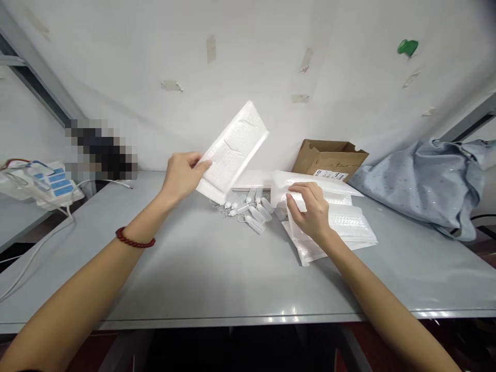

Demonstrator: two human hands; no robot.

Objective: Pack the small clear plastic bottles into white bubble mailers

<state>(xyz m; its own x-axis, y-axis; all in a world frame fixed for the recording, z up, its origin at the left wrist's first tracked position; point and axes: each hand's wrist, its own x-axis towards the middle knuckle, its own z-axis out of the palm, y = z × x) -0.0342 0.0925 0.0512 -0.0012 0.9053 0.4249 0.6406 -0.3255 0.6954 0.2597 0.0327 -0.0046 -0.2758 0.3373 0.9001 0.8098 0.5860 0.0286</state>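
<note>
My left hand (184,174) pinches the left edge of a white padded envelope (234,150), which is raised and tilted above the table. My right hand (310,206) is over a loose pile of white padded envelopes (352,225) at the right, its thumb and fingers curved with a gap between them and nothing visible in it. Between the hands, several small clear plastic bottles (254,223) with loops lie on the grey table, partly behind the raised envelope's lower end.
An open cardboard box (329,157) stands against the wall behind the pile. To its right lies a light blue cloth bag (426,186). A white power strip (58,183) with cables is at the far left. The grey table (194,279) has its front edge near me.
</note>
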